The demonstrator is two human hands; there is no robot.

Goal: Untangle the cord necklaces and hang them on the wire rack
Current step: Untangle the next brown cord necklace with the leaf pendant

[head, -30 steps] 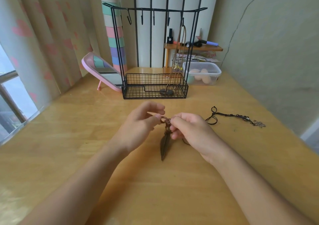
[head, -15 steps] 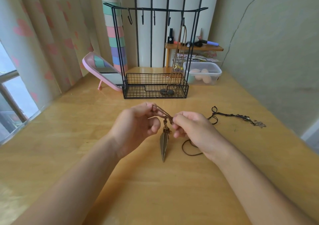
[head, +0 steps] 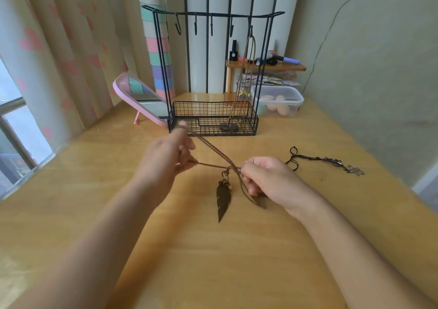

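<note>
A brown cord necklace (head: 213,152) with a dark feather pendant (head: 223,198) is stretched between my hands above the wooden table (head: 94,178). My left hand (head: 167,158) grips the cord loop, pulled up and to the left. My right hand (head: 270,182) pinches the cord beside the knot above the pendant. A black cord necklace (head: 322,160) with a silver charm lies on the table to the right. The black wire rack (head: 213,71) stands behind, and one brown necklace (head: 244,78) hangs from its rightmost hook into the basket.
A pink-framed mirror (head: 139,97) leans left of the rack. A clear plastic box (head: 278,102) sits right of it, with a small wooden shelf (head: 265,67) of bottles behind. Curtains and a window are on the left, a wall on the right.
My left hand has moved up and to the left, drawing the brown cord out into long taut strands. The right hand stayed in place, holding the knot. The feather pendant hangs lower.
</note>
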